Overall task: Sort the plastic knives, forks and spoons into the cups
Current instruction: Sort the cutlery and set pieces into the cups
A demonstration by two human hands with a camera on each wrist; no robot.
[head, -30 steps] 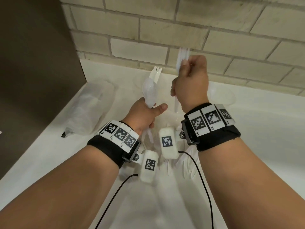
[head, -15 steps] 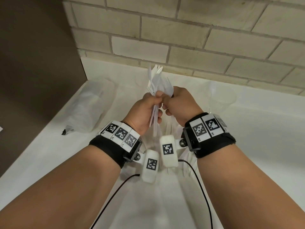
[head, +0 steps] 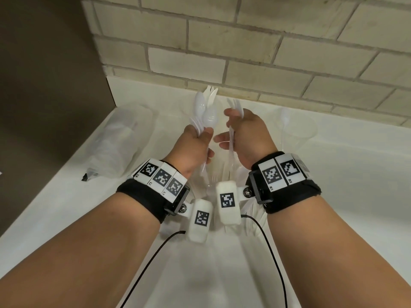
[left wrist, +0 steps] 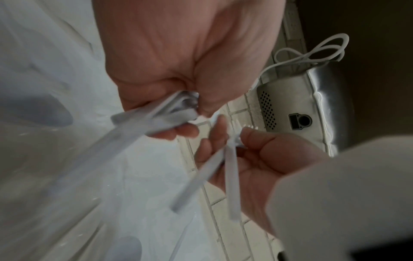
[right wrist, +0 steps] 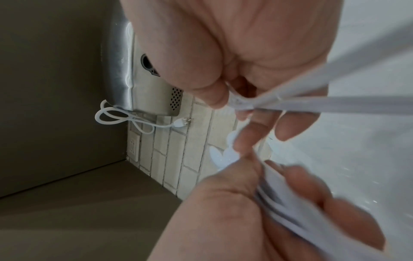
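Above the white counter (head: 333, 196), both hands are raised close together, just apart. Her or his left hand (head: 192, 150) is fisted round a bundle of white plastic cutlery (head: 205, 112), spoon bowls and pointed tips fanning up past the knuckles, handles hanging below the palm. Just beside it, the right hand (head: 249, 136) pinches 2 forks (head: 235, 107) between thumb and fingers, tines up; from the right wrist their handles (right wrist: 335, 104) run out across the frame. Beyond the right hand, a clear cup (head: 295, 132) stands on the counter with 1 white utensil in it, which kind I cannot tell. Under the wrists more loose cutlery (head: 222, 174) lies on the counter. Out past the left hand a clear plastic bag (head: 120, 141) lies near the brown side wall (head: 44, 85).
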